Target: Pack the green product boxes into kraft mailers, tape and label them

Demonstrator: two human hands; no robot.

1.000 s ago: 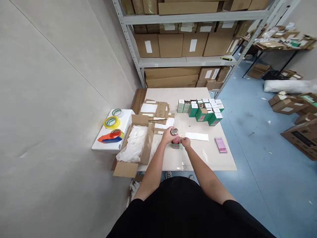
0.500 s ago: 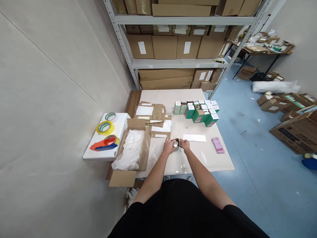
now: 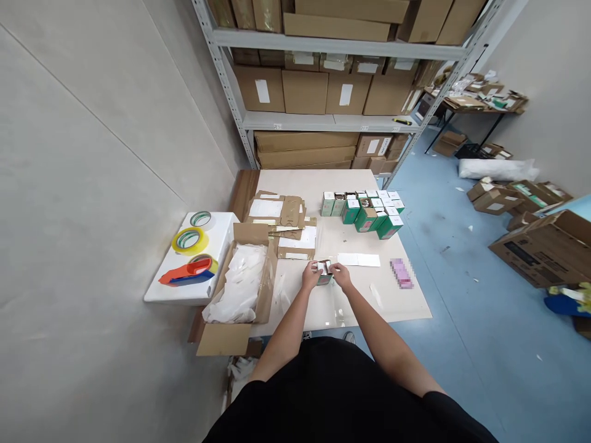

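Note:
A small green and white carton [image 3: 324, 274] stands on the beige table [image 3: 397, 301] near its front edge. My left hand [image 3: 311, 276] is closed on the carton's left side. My right hand [image 3: 340, 276] is closed on its right side, fingers at the white top flaps. The pink bottle with the silver cap seen earlier is no longer visible; it sits inside the carton. Both forearms reach forward from my black top.
Several green and white cartons [image 3: 364, 209] stand at the table's far right. Flat cardboard pieces [image 3: 281, 215] lie far left. An open brown box of white bags [image 3: 242, 283] and a white stand with tape rolls [image 3: 189, 237] are left. White card [image 3: 359, 259], pink item [image 3: 401, 274], shelves behind.
The pink bottle with the silver cap went down into the green carton. My hands then moved onto the carton's top flaps. The camera view shifted slightly.

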